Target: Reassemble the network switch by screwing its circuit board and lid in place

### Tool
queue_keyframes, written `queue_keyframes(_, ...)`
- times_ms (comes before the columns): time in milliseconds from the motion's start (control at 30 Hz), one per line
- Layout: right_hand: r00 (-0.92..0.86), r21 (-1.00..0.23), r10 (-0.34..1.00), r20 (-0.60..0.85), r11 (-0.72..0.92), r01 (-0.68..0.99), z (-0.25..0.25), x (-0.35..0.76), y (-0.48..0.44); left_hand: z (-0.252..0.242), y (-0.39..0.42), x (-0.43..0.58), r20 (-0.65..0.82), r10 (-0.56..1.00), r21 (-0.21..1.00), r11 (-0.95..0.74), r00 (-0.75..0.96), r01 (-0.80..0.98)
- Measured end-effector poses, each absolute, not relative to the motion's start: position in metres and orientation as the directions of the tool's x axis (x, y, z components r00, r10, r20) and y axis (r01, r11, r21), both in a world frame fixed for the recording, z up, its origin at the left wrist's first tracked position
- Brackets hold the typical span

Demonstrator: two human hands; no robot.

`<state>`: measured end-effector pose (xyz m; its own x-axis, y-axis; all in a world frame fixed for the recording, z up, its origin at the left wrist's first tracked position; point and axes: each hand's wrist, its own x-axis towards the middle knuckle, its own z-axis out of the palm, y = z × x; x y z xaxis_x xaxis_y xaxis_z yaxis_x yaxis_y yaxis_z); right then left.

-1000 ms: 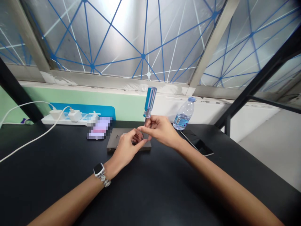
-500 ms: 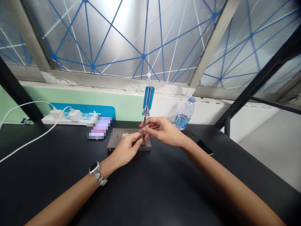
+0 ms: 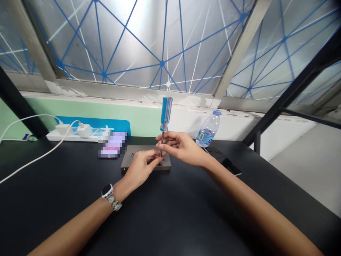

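Note:
A screwdriver [image 3: 166, 111] with a blue and clear handle stands nearly upright, tip down, over a flat grey-brown box [image 3: 129, 156] on the desk. My right hand [image 3: 183, 147] pinches its metal shaft between thumb and fingertips, below the handle. Lower down, my left hand [image 3: 141, 165] has thumb and fingers closed about the bottom of the shaft, close to the box's top near its right end. The fingers hide the screwdriver's tip and whatever lies under it. A watch [image 3: 107, 191] and a metal bracelet are on my left wrist.
On the black desk [image 3: 165, 213], a phone [image 3: 113, 145], blurred out, leans by a white power strip [image 3: 77, 133] with plugs and cables. A water bottle [image 3: 207, 128] stands behind my right hand, and a dark flat device [image 3: 230, 166] lies right of it. Windows rise behind.
The screwdriver's handle has turned about its long axis, showing a different face. My right fingers have shifted slightly left on the shaft; my left hand is nearly unmoved.

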<state>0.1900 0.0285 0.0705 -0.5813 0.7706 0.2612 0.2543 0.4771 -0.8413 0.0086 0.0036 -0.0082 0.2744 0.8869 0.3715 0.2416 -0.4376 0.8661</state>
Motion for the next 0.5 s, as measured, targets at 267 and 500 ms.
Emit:
queue_keyframes(267,-0.574,-0.873,0.776,0.261,0.443,0.202,0.072,0.193,0.03,-0.008,0.005,0.009,0.362,0.861,0.874,-0.447,0.357,0.192)
queue_keyframes(500,-0.514,-0.83,0.79,0.334,0.505,0.236,0.064,0.187,0.029,-0.009,0.003,0.01,0.399,0.882,0.848,-0.459,0.25,0.264)
